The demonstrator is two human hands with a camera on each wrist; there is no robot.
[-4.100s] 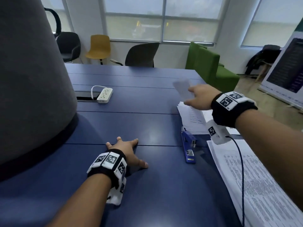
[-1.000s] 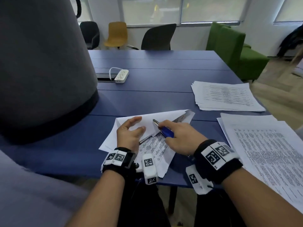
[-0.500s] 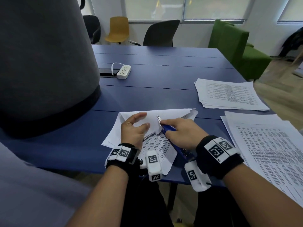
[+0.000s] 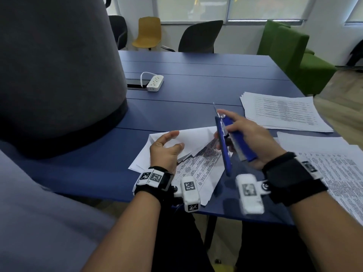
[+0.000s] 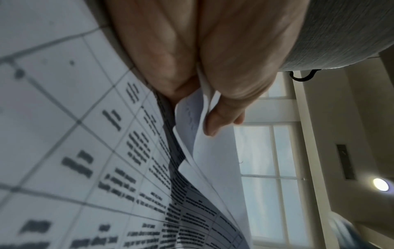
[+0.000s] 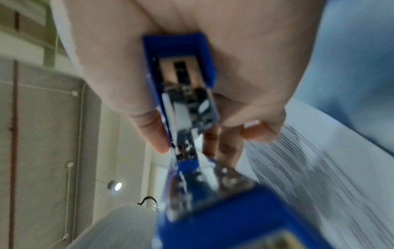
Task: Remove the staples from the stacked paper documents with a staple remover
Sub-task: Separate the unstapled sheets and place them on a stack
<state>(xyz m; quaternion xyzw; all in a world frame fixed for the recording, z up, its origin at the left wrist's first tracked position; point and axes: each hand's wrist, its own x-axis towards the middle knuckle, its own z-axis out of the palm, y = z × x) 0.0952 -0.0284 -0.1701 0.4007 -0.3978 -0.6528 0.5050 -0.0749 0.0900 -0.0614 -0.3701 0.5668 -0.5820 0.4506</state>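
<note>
A stapled document lies near the blue table's front edge, its upper pages folded back to the left. My left hand rests on those turned pages. In the left wrist view a sheet is pinched between thumb and fingers. My right hand grips a blue stapler-style staple remover, raised above the document's right side. Its metal tip points up and away, and its base arm hangs open. The right wrist view shows the remover blurred in my palm. No staple is visible.
A paper stack lies further back on the right, and another stack at the near right. A white power strip sits mid-table. A big grey rounded object fills the left. Chairs and a green sofa stand beyond the table.
My right hand has lifted the staple remover off the document's corner, so its tip now points upward. My left hand still holds the folded-back pages.
</note>
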